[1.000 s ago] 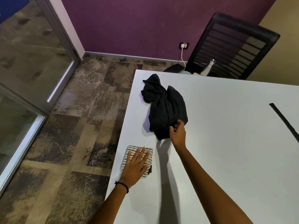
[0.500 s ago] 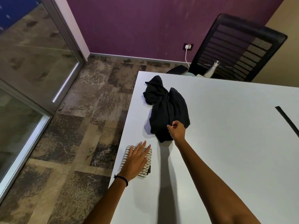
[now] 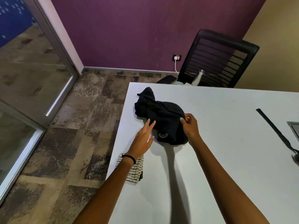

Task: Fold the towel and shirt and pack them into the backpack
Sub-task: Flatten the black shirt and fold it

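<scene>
Left hand (image 3: 142, 139) has lifted off the folded towel (image 3: 135, 172) at the table's (image 3: 226, 143) left edge and now reaches, fingers straight, to the crumpled shirt (image 3: 163, 117) near the far left corner. Right hand (image 3: 190, 126) pinches the shirt's right rim, wrist bent. Best to take a second hem point and spread it flat before folding.

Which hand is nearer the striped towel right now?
Left. The left hand is just beyond the towel, its wrist above it, fingers straight toward the shirt. The right hand is farther off, pinching the shirt's right edge.
</scene>
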Available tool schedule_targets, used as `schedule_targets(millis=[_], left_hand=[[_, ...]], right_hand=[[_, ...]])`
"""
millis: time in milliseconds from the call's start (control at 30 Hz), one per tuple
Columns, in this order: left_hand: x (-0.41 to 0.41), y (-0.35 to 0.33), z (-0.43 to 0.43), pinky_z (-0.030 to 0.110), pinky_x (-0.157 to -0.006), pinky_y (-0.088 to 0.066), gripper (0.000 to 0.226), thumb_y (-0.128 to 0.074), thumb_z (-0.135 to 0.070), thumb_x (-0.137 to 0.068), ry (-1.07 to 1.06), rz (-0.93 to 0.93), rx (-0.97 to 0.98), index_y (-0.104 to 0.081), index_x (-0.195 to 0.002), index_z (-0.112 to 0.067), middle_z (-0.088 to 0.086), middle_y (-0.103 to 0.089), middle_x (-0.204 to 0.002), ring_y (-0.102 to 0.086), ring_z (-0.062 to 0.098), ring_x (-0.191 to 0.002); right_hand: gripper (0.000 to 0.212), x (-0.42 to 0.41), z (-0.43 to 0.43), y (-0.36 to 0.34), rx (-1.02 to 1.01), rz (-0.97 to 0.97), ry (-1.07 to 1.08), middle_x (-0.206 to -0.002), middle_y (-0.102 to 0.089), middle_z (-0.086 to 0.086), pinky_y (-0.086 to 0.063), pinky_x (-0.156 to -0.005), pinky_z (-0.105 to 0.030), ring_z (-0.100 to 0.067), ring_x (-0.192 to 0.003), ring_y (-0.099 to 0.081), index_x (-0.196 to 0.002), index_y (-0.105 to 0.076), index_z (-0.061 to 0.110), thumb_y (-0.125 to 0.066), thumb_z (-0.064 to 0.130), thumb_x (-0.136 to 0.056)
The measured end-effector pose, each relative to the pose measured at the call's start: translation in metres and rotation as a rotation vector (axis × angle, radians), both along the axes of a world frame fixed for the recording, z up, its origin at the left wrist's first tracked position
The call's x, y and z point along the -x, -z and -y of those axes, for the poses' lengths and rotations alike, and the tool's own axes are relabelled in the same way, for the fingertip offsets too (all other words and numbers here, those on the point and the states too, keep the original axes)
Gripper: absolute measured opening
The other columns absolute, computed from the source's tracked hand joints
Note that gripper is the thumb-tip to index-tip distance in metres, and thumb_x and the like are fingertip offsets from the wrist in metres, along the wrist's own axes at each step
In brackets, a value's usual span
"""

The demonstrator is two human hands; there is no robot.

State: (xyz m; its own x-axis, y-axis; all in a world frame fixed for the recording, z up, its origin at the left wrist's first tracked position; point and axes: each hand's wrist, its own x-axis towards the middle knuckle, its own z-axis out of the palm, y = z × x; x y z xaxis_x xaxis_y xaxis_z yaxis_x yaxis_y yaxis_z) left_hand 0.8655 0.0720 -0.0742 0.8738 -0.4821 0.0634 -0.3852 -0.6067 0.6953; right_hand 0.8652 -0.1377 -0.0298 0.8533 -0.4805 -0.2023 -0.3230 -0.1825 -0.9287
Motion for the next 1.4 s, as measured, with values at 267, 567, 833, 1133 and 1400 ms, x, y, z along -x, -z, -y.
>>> schedule_targets(millis=[267, 567, 833, 1133, 1400], left_hand=[[-0.012, -0.041, 0.043, 0.016, -0.106, -0.017, 0.058, -0.045, -0.014, -0.098, 0.051, -0.045, 0.087, -0.018, -0.149, -0.02, 0.002, -0.011, -0.157, -0.016, 0.018, -0.144], [-0.037, -0.097, 0.106, 0.033, -0.113, -0.02, 0.061, -0.051, -0.018, -0.096, 0.135, 0.103, 0.036, -0.022, -0.148, -0.021, 0.003, -0.02, -0.156, -0.02, 0.021, -0.142], [-0.036, -0.116, 0.148, 0.027, -0.094, -0.044, 0.027, -0.062, -0.025, -0.089, 0.26, 0.028, 0.079, -0.06, -0.114, -0.015, 0.001, -0.064, -0.115, -0.058, 0.017, -0.108], [-0.037, -0.16, 0.167, 0.037, -0.081, -0.05, 0.017, -0.056, -0.021, -0.091, 0.105, 0.225, 0.06, -0.065, -0.105, -0.016, 0.002, -0.067, -0.1, -0.061, 0.021, -0.089], [-0.058, -0.275, 0.18, 0.037, -0.071, -0.038, 0.019, -0.038, -0.017, -0.096, 0.009, 0.513, 0.072, -0.049, -0.111, -0.013, 0.012, -0.063, -0.103, -0.057, 0.037, -0.094]], right_hand=[[0.008, 0.023, 0.059, -0.064, 0.13, 0.2, -0.083, -0.095, -0.064, -0.007, -0.049, -0.083, -0.029, -0.02, -0.089, -0.061, -0.096, -0.06, 0.007, -0.057, 0.007, -0.089], [0.013, 0.042, 0.1, -0.127, 0.513, 0.49, -0.075, -0.104, -0.057, -0.004, -0.041, -0.085, -0.007, -0.012, -0.098, -0.054, -0.096, -0.068, 0.005, -0.067, 0.006, -0.083], [0.013, 0.064, 0.132, -0.168, 0.574, 0.609, -0.079, -0.118, -0.053, -0.01, -0.045, -0.096, -0.023, -0.01, -0.11, -0.051, -0.095, -0.069, 0.006, -0.067, 0.006, -0.082], [0.013, 0.093, 0.186, -0.207, 0.627, 0.706, 0.1, -0.103, -0.057, -0.006, -0.042, -0.089, -0.015, -0.01, -0.098, -0.055, -0.09, -0.069, 0.004, -0.062, 0.001, -0.08], [0.013, 0.095, 0.219, -0.204, 0.524, 0.555, 0.212, -0.084, -0.061, 0.003, -0.041, -0.068, -0.006, 0.01, -0.068, -0.053, -0.096, -0.062, 0.011, -0.054, 0.007, -0.086]])
